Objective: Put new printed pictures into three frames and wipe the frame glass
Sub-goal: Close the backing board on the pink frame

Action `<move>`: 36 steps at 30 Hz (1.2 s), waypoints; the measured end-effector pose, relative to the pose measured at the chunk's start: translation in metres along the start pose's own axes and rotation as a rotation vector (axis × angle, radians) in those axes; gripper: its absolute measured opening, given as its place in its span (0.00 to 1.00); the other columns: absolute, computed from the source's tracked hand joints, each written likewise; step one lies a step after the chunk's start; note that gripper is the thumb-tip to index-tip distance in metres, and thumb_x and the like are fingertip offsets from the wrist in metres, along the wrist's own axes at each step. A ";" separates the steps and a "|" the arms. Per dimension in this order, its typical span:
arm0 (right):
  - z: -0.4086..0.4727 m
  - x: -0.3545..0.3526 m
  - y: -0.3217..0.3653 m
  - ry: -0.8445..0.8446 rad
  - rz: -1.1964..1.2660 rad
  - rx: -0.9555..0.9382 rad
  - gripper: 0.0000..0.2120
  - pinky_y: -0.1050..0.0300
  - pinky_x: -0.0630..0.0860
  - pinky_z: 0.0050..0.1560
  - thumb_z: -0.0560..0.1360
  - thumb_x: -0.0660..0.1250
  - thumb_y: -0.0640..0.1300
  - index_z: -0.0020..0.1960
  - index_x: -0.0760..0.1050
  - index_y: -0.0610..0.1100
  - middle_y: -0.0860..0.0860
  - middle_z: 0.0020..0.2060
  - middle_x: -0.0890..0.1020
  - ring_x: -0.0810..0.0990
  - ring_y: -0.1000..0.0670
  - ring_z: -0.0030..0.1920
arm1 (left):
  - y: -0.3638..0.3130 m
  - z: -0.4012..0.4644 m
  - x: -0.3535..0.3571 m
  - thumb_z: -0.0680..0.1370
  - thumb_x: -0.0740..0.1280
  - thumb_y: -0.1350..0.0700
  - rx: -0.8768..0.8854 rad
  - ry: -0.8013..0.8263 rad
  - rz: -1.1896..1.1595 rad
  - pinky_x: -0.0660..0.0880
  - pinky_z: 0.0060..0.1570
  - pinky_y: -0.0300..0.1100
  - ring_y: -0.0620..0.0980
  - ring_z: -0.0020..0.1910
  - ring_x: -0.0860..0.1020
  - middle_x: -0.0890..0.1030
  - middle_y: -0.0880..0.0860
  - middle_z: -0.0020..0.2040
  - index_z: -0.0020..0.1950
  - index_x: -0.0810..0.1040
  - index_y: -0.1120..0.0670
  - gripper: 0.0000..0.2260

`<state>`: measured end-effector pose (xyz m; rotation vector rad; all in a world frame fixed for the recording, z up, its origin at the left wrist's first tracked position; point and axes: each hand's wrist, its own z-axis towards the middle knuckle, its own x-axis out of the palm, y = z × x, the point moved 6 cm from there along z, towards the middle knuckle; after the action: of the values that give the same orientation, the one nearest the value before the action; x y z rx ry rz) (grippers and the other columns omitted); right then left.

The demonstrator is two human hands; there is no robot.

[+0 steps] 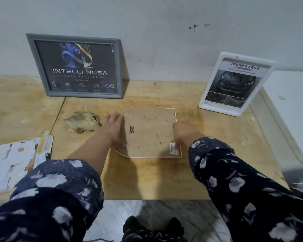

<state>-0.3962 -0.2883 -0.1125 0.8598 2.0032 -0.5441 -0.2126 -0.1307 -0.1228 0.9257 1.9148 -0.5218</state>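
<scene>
At picture centre, a pink-rimmed frame (150,133) lies face down on the wooden table (164,177), brown backing board up. The left hand (115,127) lies flat on its left edge, fingers together. The right hand (183,132) presses fingertips (177,145) near the lower-right barcode sticker (172,148).

**Three frames and a cloth on the table**

A pink-edged frame (148,133) is laid face down at the middle, its speckled brown backing uppermost, with a barcode sticker at the near right corner. A grey frame (75,66) with a dark logo print is leaned against the far wall at left. A white frame (235,83) showing a car print is stood at far right. A crumpled tan cloth (82,121) is seen left of the pink-edged frame.
</scene>
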 end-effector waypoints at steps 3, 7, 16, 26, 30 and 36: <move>0.003 -0.008 0.005 -0.065 -0.093 -0.032 0.22 0.50 0.71 0.58 0.68 0.75 0.45 0.59 0.73 0.43 0.46 0.59 0.74 0.70 0.44 0.61 | -0.009 0.009 -0.006 0.67 0.77 0.45 0.106 0.073 0.049 0.60 0.72 0.56 0.53 0.77 0.52 0.45 0.47 0.79 0.79 0.46 0.50 0.52; 0.010 -0.022 0.016 -0.107 -0.152 -0.069 0.27 0.45 0.65 0.65 0.67 0.75 0.53 0.62 0.73 0.44 0.45 0.66 0.68 0.65 0.43 0.66 | -0.014 0.016 -0.018 0.62 0.77 0.38 0.089 0.114 0.107 0.66 0.67 0.52 0.53 0.70 0.64 0.59 0.47 0.76 0.77 0.56 0.47 0.49; 0.024 0.000 0.057 0.120 -0.002 -0.261 0.62 0.29 0.34 0.69 0.59 0.79 0.58 0.77 0.37 0.55 0.46 0.77 0.37 0.35 0.44 0.76 | -0.028 0.016 -0.029 0.59 0.77 0.35 0.053 -0.003 0.215 0.65 0.64 0.54 0.54 0.66 0.67 0.69 0.50 0.67 0.72 0.62 0.50 0.47; 0.018 0.008 0.066 0.092 0.002 -0.214 0.56 0.31 0.32 0.70 0.66 0.76 0.52 0.78 0.39 0.53 0.45 0.77 0.37 0.35 0.42 0.76 | -0.010 0.002 -0.003 0.68 0.74 0.41 0.025 -0.086 -0.060 0.42 0.72 0.63 0.55 0.78 0.43 0.44 0.48 0.79 0.79 0.40 0.49 0.52; -0.013 0.018 0.082 -0.131 0.134 -0.319 0.30 0.34 0.42 0.73 0.70 0.69 0.41 0.69 0.64 0.53 0.46 0.75 0.56 0.51 0.43 0.75 | 0.002 -0.012 0.009 0.69 0.69 0.34 -0.098 -0.186 -0.133 0.37 0.68 0.69 0.59 0.76 0.34 0.34 0.50 0.78 0.76 0.30 0.50 0.55; -0.064 0.055 0.111 -0.616 0.227 -0.573 0.05 0.39 0.77 0.55 0.69 0.70 0.40 0.45 0.82 0.42 0.43 0.53 0.83 0.80 0.39 0.56 | 0.005 -0.022 0.020 0.72 0.64 0.32 -0.151 -0.284 -0.183 0.35 0.66 0.71 0.59 0.76 0.34 0.33 0.51 0.77 0.75 0.27 0.51 0.52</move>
<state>-0.3698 -0.1522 -0.1307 0.4716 1.3588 -0.0661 -0.2272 -0.1047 -0.1295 0.5507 1.7601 -0.5738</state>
